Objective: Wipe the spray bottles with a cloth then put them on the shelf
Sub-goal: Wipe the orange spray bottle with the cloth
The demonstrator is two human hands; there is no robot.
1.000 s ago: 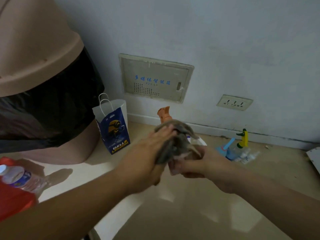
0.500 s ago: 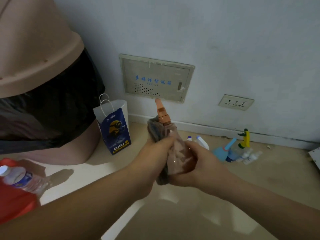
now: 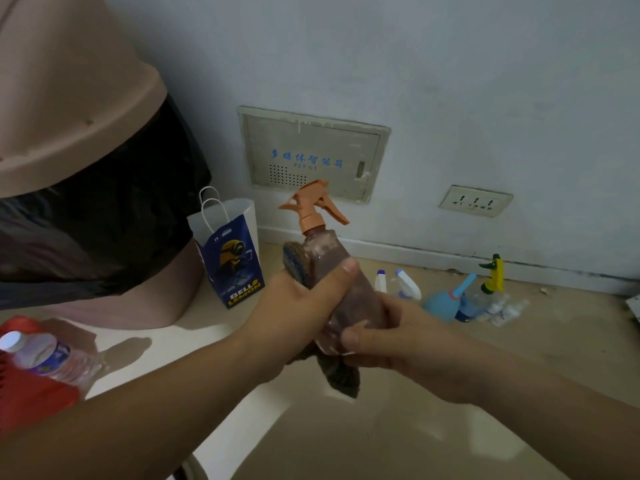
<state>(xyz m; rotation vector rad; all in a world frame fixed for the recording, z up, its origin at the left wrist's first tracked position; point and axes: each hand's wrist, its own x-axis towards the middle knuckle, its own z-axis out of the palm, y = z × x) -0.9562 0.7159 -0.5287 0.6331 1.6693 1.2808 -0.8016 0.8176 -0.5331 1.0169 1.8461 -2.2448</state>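
Wiping step in progress, judged from the hold: the spray bottle (image 3: 327, 258) is off the floor (image 3: 450, 393), mid-frame, in both hands. Left grip (image 3: 298, 313) is curled round the bottle's middle with the cloth (image 3: 295, 263) trapped between palm and the bottle's left side, thumb laid across the near face. Cloth tail hangs below the base. Right grip (image 3: 391, 337) is curled round the bottle's bottom end, fingers wrapping the near side. Long axis runs near-to-far and upward: base is near and slightly right in the right grip, orange trigger head (image 3: 311, 206) is up and far, nozzle pointing right. Cloth hand sits further up that axis than the holding hand, so the next stroke likely runs along the axis toward the neck, with the right grip steadying or turning the base. More spray bottles (image 3: 407, 284) wait on the floor by the far wall, right of the hands and well apart, so the task looks early. Shelf not identifiable in view. Paper bag (image 3: 232, 261) and lined bin (image 3: 69, 133) stand left.
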